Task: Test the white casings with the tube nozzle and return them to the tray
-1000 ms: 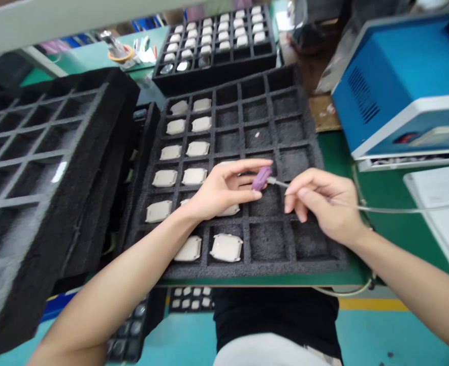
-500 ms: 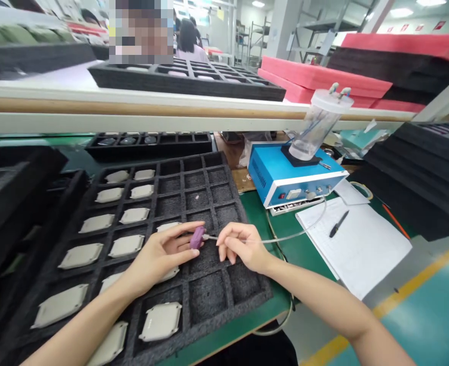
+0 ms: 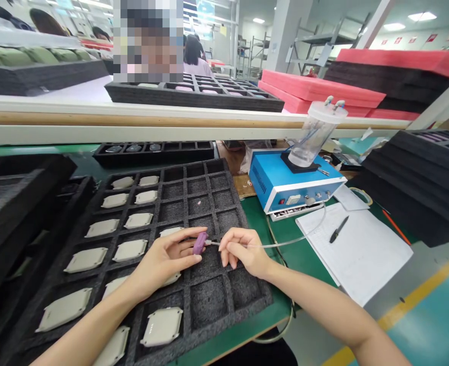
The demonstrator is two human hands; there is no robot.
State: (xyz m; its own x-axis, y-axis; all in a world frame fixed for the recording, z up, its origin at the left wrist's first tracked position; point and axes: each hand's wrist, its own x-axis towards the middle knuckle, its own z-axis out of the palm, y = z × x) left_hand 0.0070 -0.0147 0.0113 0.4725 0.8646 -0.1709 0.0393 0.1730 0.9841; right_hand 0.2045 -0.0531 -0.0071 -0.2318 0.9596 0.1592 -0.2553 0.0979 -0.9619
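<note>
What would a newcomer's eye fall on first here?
Probably the bright blue box, right of the black foam tray, with a clear cylinder on top. Next, likely the small purple piece in the left hand, over the tray; the right hand holds a thin tube at it.

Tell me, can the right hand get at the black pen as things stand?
Probably yes: nothing covers the black pen on the paper, though the right hand might first need to release the clear tube.
</note>
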